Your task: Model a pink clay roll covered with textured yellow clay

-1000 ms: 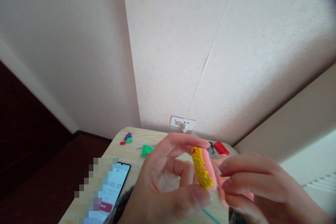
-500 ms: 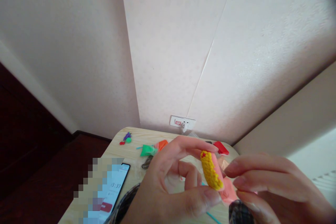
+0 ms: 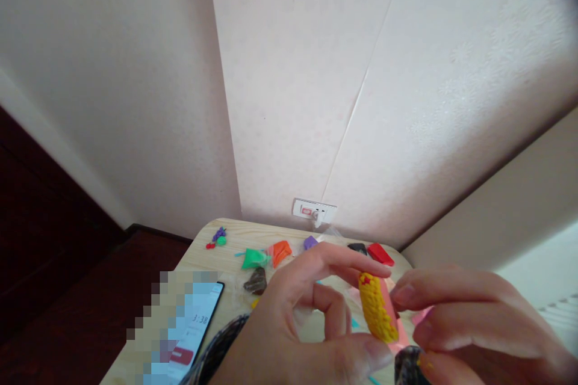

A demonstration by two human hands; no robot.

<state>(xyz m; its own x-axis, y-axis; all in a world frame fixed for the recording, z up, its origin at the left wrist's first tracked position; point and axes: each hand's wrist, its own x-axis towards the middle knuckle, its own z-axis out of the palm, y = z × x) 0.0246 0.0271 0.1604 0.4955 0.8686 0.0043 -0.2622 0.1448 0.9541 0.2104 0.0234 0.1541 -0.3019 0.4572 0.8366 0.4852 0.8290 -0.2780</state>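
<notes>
"Dark brown floor (image 3: 108, 301) at far left, alongside a pale wood-grain table (image 3: 248, 234) with a rounded corner. Next?"

"On the left side of the table: smartphone (image 3: 198, 307), face up, partly pixelated, timer digits ending in 3:38."

"Beyond that?"

"At the far left corner, grouped close: red model cherries (image 3: 210, 246), purple model grapes (image 3: 219, 233), small green disc (image 3: 221, 241). Rightward, green clay packet (image 3: 253, 259), just beside an orange clay packet (image 3: 280, 252). Nearer: dark brown packet (image 3: 256, 281), partly hidden."

"State of the left hand (image 3: 277, 325)?"

"Occupied. Out of a dark plaid sleeve (image 3: 221, 343), index finger above and thumb below, pinching the yellow-and-pink clay piece (image 3: 377, 307) by its two ends, low in view, right of centre, raised above the table."

"Condition of that piece?"

"Tilted, top leaning left. Knobbly yellow face to the left, smooth pink backing to the right, small red spot near the top end."

"Behind it?"

"Purple lump (image 3: 310, 243), partly hidden; wall socket (image 3: 315, 211) above, white plug (image 3: 317, 218) inserted. Farther right, black packet (image 3: 357, 248) next to a red packet (image 3: 380, 254)."

"Right hand (image 3: 483, 313)?"

"At far right, fingers bent, fingertips close by the pink backing. Cannot tell touch from slight gap, nor any hold between thumb and fingers."
</notes>
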